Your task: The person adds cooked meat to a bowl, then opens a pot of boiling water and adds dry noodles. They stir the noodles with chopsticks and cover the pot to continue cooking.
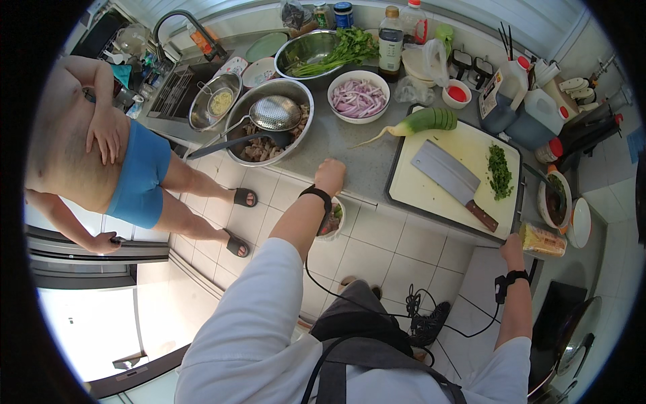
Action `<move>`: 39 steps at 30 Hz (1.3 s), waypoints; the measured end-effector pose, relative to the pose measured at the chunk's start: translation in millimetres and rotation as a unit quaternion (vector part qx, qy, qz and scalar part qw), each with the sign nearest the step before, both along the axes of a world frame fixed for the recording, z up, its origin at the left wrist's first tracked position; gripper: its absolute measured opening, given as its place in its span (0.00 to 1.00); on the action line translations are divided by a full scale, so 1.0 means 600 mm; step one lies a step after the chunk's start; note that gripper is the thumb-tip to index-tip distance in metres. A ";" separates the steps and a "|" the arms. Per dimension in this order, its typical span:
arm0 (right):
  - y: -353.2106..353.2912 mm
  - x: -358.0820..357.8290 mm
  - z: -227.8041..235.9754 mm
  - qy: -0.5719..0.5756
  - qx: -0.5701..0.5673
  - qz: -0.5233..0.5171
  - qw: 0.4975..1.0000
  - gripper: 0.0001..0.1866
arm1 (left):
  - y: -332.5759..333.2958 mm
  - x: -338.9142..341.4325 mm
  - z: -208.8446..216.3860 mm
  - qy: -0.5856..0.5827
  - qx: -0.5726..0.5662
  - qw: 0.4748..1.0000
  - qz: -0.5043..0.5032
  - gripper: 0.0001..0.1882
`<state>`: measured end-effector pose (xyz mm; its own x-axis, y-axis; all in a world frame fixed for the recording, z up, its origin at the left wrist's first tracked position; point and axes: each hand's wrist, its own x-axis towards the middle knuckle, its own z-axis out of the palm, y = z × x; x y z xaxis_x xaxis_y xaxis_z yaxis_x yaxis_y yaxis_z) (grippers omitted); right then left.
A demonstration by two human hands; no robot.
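My left hand (330,176), curled into a fist, rests at the counter's front edge with nothing visible in it. Near it stand a steel bowl of meat pieces (259,149) and a white bowl of sliced red onion (359,97). At the right corner of the counter is my right hand (513,245), its fingers curled in and nothing showing in them. It is close to a cutting board (420,195) and a pack of dry noodles (544,240). A cleaver (447,174) and chopped green herbs (499,172) lie on the board; a green radish (424,122) lies across its far edge.
A skimmer (274,113) and black ladle cross the meat bowl. Another person (101,141) stands at the left near the sink (178,91). Bottles and jugs (505,87) line the back. A bin (334,219) and cables (417,306) are on the floor.
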<state>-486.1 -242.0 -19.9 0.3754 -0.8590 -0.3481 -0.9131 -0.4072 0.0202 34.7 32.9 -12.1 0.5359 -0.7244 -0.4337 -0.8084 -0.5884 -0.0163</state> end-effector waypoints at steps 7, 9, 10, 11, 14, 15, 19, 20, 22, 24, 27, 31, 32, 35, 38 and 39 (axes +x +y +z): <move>-0.005 -0.007 -0.015 0.005 -0.008 -0.013 1.000 0.10 | -0.003 0.001 0.007 0.002 0.026 1.000 -0.017 0.19; -0.004 -0.004 -0.012 0.003 -0.003 -0.022 1.000 0.10 | -0.002 0.001 0.006 0.004 0.019 1.000 -0.011 0.19; -0.003 -0.002 -0.010 0.001 -0.001 -0.030 1.000 0.11 | -0.002 0.001 0.006 0.000 0.024 1.000 -0.013 0.20; -0.003 -0.001 -0.007 0.004 0.002 -0.027 1.000 0.11 | -0.002 0.001 0.006 0.004 0.017 1.000 -0.008 0.20; -0.003 0.000 -0.003 0.008 0.010 -0.022 1.000 0.12 | -0.003 0.001 0.005 0.003 0.014 1.000 -0.005 0.20; -0.003 0.000 -0.003 0.007 0.010 -0.022 1.000 0.13 | -0.003 0.001 0.006 0.003 0.016 1.000 -0.007 0.21; -0.008 -0.003 -0.010 0.010 0.020 -0.038 0.999 0.13 | -0.004 0.001 0.007 0.005 0.025 1.000 -0.013 0.21; -0.009 -0.003 -0.012 0.013 0.018 -0.034 0.999 0.13 | -0.005 0.001 0.007 0.007 0.024 1.000 -0.005 0.21; -0.010 -0.005 -0.016 0.014 0.007 -0.036 0.999 0.14 | -0.006 -0.001 0.007 -0.002 0.035 0.999 0.004 0.21; -0.010 -0.006 -0.016 0.014 0.005 -0.020 1.000 0.14 | -0.007 0.000 0.007 0.004 0.031 1.000 0.003 0.21; -0.009 -0.006 -0.014 0.009 0.017 -0.032 0.999 0.14 | -0.006 0.001 0.008 0.009 0.028 1.000 0.002 0.21; -0.006 -0.005 -0.008 0.007 0.007 0.007 1.000 0.14 | -0.004 -0.001 0.011 0.014 0.022 1.000 0.004 0.22; -0.006 -0.005 -0.008 0.001 0.008 0.010 1.000 0.14 | -0.004 -0.001 0.012 0.017 0.017 1.000 0.008 0.22; -0.005 -0.003 -0.007 0.001 0.014 -0.008 1.000 0.15 | -0.004 -0.001 0.012 0.016 0.019 1.000 0.006 0.22; -0.004 0.000 -0.005 0.003 0.016 -0.032 0.999 0.14 | -0.005 0.000 0.011 0.016 0.026 0.999 0.012 0.23; -0.003 0.001 -0.003 0.003 0.013 -0.031 0.999 0.13 | -0.006 0.000 0.011 0.015 0.025 0.999 0.020 0.23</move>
